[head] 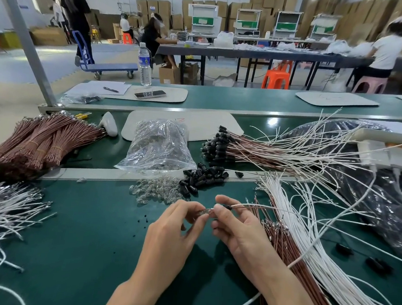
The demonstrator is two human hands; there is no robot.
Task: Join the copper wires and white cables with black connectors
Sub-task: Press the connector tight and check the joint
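A: Centre of the frame, low: left hand (177, 225) pinches a clear bulb (205, 211) between thumb and forefinger; right hand (235, 227) pinches the black connector (224, 206), both held over the green bench (92, 240); the copper wire (241, 205) and white cable (310, 214) trail off to the right.
B: Bulb seated?
A: Can't tell; fingertips cover the joint; it looks to be at the connector mouth.
B: Risks?
A: Three, I'd say; the bulb goes in skewed and its leads bend, since both grips are fingertip-only; the push could back the wire terminals out of the connector's rear; a hard squeeze could crack the glass.
B: Tangle?
A: Likely; the trailing pair crosses the loose white cables (309, 235) and copper wires (282, 238) at right; a tug may drag neighbours along.
B: Spares?
A: Loose connectors (203, 176) and bulb pile (158, 190) just above the hands; a dropped bulb would vanish among those.
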